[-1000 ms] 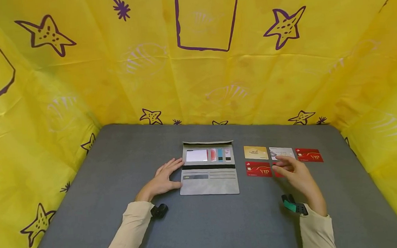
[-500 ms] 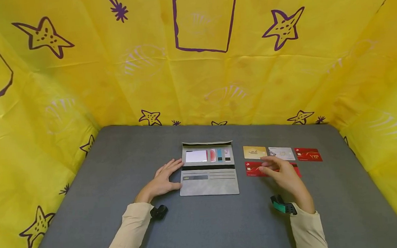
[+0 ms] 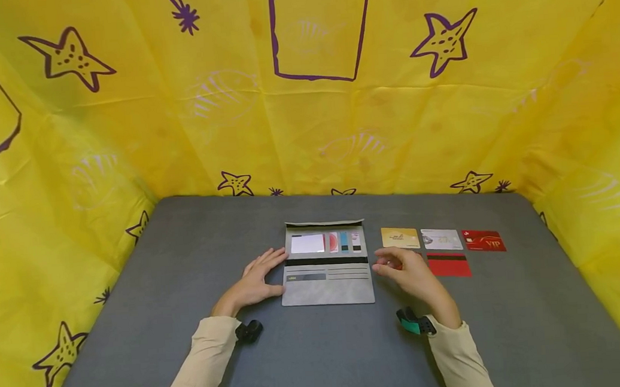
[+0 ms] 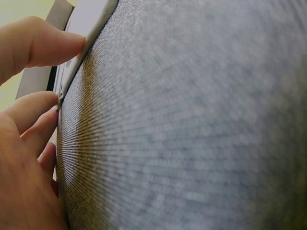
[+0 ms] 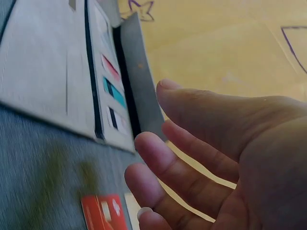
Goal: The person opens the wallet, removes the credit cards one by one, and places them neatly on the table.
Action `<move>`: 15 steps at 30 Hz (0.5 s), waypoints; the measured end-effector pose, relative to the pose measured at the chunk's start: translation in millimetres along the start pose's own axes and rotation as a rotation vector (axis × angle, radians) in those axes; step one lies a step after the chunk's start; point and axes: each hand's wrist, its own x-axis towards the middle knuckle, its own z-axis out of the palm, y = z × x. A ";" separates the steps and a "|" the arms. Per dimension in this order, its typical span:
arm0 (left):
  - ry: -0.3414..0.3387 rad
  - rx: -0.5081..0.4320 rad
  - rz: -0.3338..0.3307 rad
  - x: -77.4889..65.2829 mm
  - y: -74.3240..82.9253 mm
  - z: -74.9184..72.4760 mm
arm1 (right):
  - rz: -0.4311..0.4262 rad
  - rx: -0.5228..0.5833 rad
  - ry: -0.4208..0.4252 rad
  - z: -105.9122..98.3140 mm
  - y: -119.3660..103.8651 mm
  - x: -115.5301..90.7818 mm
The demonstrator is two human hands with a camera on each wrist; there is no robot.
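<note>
The empty, half-open right hand (image 3: 417,277) is nearing the wallet (image 3: 328,292), leaving the cards (image 3: 441,239) outside; the spread left hand (image 3: 249,287) is touching it.

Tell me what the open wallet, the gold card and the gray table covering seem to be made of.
Wallet: probably faux leather, though real leather is possible; smooth, mottled gray with a dull finish.
Gold card: likely plastic, thin and flat with a printed face; coated card stock can't be ruled out.
Table covering: woven fabric, matte; the left wrist view shows its fine ribbed weave.
</note>
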 end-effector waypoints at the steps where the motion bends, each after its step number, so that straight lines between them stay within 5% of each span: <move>1: -0.001 0.000 -0.002 0.1 -0.1 0.1 | -0.003 -0.002 -0.006 2.8 -1.6 1.7; 15: 0.003 -0.010 0.003 0.5 0.1 1.2 | -0.133 0.027 -0.141 46.3 -21.8 21.2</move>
